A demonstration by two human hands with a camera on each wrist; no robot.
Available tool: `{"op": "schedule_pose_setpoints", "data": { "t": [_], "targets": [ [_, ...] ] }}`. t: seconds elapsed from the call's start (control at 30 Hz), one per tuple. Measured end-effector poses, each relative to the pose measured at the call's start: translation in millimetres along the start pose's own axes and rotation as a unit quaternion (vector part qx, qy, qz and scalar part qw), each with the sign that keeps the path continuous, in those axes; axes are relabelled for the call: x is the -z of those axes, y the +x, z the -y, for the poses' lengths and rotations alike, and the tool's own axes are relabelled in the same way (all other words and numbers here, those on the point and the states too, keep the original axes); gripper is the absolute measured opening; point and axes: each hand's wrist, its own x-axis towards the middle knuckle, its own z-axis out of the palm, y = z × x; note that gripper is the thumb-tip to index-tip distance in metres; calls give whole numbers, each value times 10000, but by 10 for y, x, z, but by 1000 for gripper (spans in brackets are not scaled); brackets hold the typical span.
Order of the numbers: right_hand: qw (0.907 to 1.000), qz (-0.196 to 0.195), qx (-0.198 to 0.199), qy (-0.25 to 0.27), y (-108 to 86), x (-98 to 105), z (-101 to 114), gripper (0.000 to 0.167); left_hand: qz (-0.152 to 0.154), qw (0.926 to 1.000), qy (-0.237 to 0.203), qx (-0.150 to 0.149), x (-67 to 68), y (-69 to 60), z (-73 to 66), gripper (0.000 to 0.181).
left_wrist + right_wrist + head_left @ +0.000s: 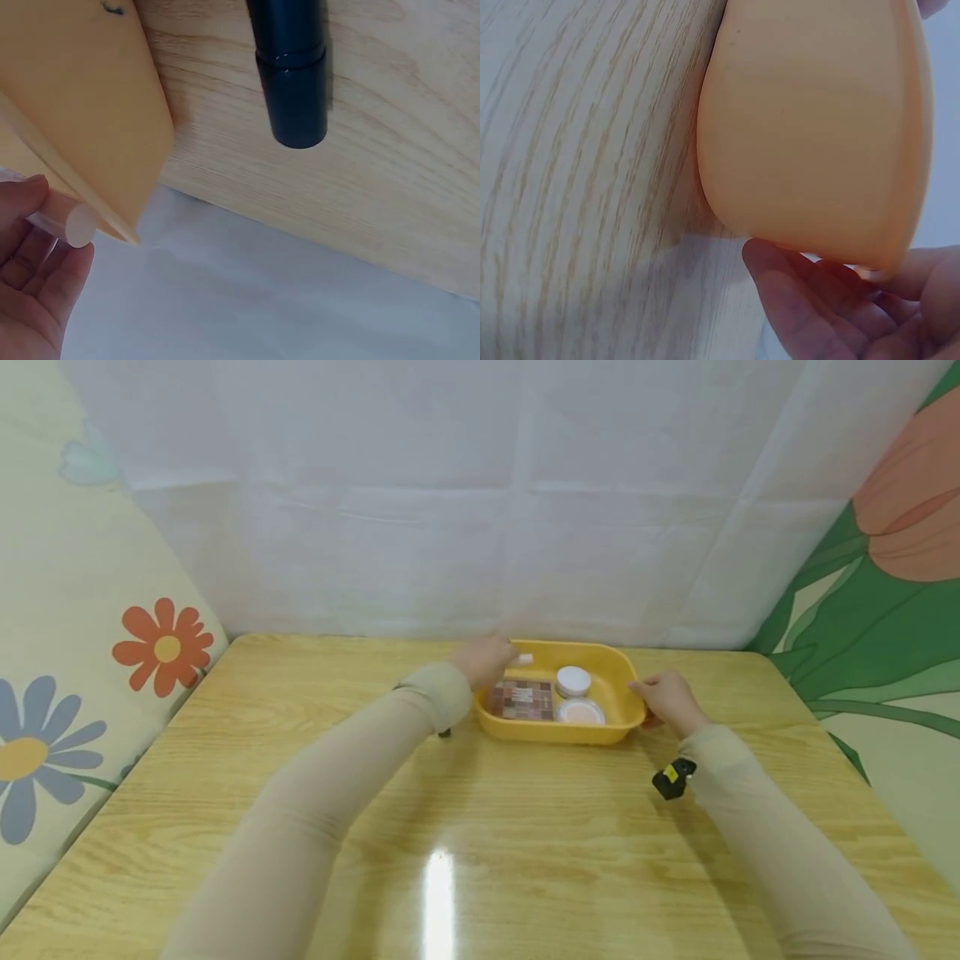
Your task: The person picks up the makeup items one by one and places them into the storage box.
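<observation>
A yellow plastic basin (558,732) stands on the table, holding an eyeshadow palette (525,700), a round white jar (573,681) and a round compact (581,712). Over its left side, my left hand (480,662) pinches a small pale pink tube (67,217) between thumb and fingers. The tube lies close to the basin's rim in the left wrist view. My right hand (670,697) grips the basin's right end, thumb at the rim and fingers against the outer wall (810,135). The palette's left part is partly covered by my left hand.
A glossy black cylinder (292,82) shows over the wood in the left wrist view. The wooden table (555,843) ends at a white cloth (480,527) behind the basin. Flower-painted walls (52,568) flank both sides.
</observation>
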Motion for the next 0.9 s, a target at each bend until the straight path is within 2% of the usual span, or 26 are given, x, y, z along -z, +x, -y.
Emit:
{"op": "schedule_pose_setpoints", "data": {
  "t": [0.23, 0.33, 0.57, 0.8, 0.9],
  "targets": [
    [10000, -10, 22, 60, -3, 3, 1, 44, 13, 9996, 192, -197, 26, 88, -58, 22],
    [9999, -42, 52, 99, 0, 0, -7, 44, 119, 9994, 273, -166, 23, 128, -74, 25],
    [9999, -19, 41, 114, -1, 3, -8, 44, 72, 9982, 556, -225, -16, 225, -60, 22],
    [9999, -11, 41, 148, 3, -7, -2, 44, 473, 9978, 432, -142, 11, 303, -89, 30],
    [9999, -11, 48, 122, 5, -8, -2, 44, 635, 9976, 284, -42, 40, 315, -123, 39]
  ]
}}
